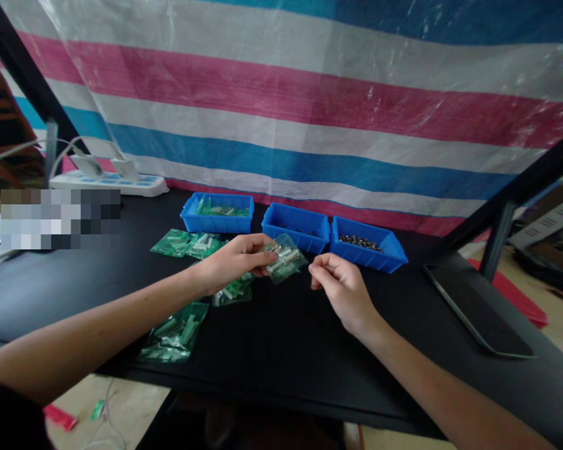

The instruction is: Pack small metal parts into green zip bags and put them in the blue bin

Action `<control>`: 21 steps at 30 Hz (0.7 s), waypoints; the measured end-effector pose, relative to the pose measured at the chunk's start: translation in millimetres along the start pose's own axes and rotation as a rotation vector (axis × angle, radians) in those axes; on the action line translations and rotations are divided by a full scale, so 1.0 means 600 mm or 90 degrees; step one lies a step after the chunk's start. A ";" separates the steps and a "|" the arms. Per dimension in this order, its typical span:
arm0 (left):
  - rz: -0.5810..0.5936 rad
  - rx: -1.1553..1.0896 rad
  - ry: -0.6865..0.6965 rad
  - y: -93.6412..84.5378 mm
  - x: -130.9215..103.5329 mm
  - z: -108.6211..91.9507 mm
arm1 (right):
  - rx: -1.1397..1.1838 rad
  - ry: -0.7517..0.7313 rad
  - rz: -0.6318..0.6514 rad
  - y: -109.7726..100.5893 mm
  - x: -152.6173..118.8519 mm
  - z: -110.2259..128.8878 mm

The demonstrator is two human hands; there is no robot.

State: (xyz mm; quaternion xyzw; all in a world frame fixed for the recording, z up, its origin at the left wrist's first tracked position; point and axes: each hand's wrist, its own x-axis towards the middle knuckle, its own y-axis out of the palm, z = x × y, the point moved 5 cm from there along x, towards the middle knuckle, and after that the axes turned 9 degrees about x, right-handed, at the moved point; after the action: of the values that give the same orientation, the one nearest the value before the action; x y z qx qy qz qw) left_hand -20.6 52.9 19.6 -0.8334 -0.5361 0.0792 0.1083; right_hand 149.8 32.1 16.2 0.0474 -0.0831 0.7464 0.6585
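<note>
Striped sheeting (281, 106) backs a black table (281, 356) in the head view, a blue bin (312, 241) standing at twelve o'clock from a clear bag of small pieces (288, 261). The left hand (240, 257), at nine o'clock, grips that bag; the right hand (343, 291) curls near its four o'clock, whether pinching anything I cannot tell.

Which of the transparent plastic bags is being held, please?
The transparent plastic bag of pale pieces in the left hand; the green-looking bags lie on the black table.
</note>
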 end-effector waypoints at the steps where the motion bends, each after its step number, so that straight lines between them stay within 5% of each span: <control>1: -0.002 -0.002 0.000 0.000 0.000 -0.001 | -0.010 0.003 0.010 0.003 -0.002 0.001; 12: -0.010 -0.004 0.022 0.000 -0.002 -0.005 | -0.088 -0.024 0.048 0.007 -0.013 0.011; 21: 0.001 0.067 0.076 0.004 -0.003 -0.018 | -0.177 -0.124 -0.001 -0.003 -0.009 0.025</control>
State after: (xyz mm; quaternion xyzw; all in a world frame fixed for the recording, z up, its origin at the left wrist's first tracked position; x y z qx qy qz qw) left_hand -16.7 49.7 29.3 -0.8302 -0.5230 0.0575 0.1840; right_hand 151.5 24.0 29.9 0.0284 -0.2488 0.7190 0.6483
